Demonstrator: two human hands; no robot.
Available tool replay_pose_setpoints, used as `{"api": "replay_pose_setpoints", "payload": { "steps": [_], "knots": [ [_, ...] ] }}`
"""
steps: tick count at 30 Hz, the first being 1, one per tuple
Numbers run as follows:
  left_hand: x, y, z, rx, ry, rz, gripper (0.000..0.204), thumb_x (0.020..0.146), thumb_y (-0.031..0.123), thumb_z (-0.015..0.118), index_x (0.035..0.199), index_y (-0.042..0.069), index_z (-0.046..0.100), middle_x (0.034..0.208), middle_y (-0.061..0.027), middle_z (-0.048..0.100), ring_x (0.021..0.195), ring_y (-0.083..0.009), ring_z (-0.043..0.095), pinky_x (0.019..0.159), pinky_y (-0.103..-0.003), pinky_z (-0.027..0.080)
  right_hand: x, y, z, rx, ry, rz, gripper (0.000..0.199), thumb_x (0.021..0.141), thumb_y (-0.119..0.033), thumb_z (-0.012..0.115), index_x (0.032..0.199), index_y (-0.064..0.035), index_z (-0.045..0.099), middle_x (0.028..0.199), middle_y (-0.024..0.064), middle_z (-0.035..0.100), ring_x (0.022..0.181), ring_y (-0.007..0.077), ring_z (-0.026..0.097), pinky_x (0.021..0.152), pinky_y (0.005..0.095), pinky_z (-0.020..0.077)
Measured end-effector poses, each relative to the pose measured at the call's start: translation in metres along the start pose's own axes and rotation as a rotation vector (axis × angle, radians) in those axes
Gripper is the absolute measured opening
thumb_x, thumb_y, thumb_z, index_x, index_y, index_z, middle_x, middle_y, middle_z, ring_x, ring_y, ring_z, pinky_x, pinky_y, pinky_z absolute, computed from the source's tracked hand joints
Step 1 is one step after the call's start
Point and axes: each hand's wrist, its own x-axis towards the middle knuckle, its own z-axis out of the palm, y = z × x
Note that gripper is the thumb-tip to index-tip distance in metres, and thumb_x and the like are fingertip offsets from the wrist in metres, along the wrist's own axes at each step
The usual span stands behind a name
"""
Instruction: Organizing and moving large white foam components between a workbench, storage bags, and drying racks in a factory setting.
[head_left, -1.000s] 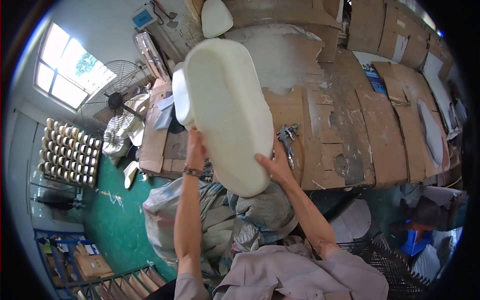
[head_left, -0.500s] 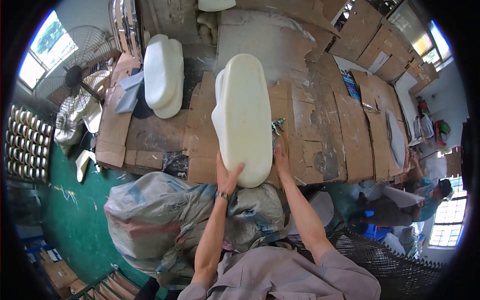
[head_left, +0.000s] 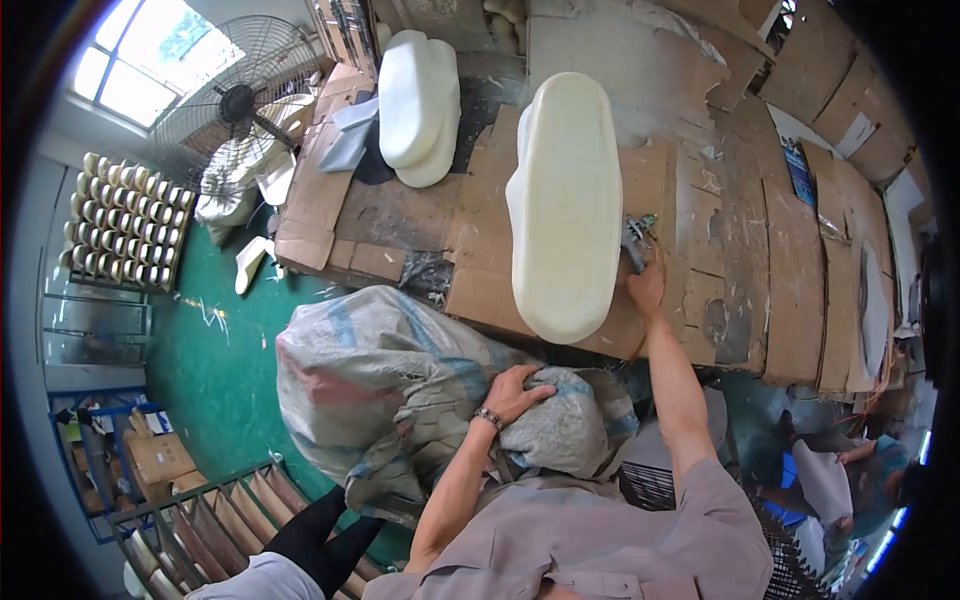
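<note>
A long, pale cream foam piece (head_left: 566,215) with rounded ends lies on the cardboard-covered table, on top of at least one similar piece whose edge shows at the left. My right hand (head_left: 647,288) is just to its right, with its fingers closed round the handle end of a small metal spray gun (head_left: 638,238). My left hand (head_left: 515,396) rests on a grey woven sack (head_left: 565,430) in front of the table, fingers spread over the fabric and holding nothing.
More foam pieces (head_left: 412,110) lie stacked at the table's left, beside grey-blue sheets (head_left: 348,135). A large fan (head_left: 237,103), a rack of pale pieces (head_left: 128,225) and a bulky sack (head_left: 345,345) stand leftward. Another person (head_left: 290,560) is at lower left; a co-worker (head_left: 885,470) handles a sheet at right.
Both hands have left the foam piece. My left hand has dropped back onto the sack, while my right has closed on the spray gun. The view has swung left.
</note>
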Motion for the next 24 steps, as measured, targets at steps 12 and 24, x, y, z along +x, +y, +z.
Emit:
{"api": "replay_pose_setpoints", "payload": {
  "steps": [12, 24],
  "knots": [
    [0.027, 0.032, -0.020, -0.004, -0.180, 0.187, 0.067, 0.087, 0.059, 0.069, 0.123, 0.003, 0.070, 0.127, -0.0196, 0.068, 0.124, -0.0332, 0.061, 0.105, -0.041, 0.047, -0.179, -0.031, -0.243, 0.516, 0.201, 0.150, 0.034, 0.094, -0.031, 0.070, 0.087, 0.0018, 0.062, 0.065, 0.0058, 0.051, 0.060, 0.0147, 0.045, 0.057, 0.0340, 0.0387],
    [0.097, -0.034, 0.042, -0.045, 0.007, 0.167, 0.031, 0.081, 0.035, 0.076, 0.090, 0.006, 0.075, 0.080, -0.0175, 0.071, 0.079, -0.0338, 0.071, 0.072, -0.043, 0.055, -0.344, -0.066, -0.329, 0.115, 0.271, -0.125, 0.026, 0.094, -0.018, 0.064, 0.105, 0.0065, 0.066, 0.085, 0.0157, 0.069, 0.067, 0.0266, 0.069, 0.060, 0.0372, 0.0519]
  ]
}}
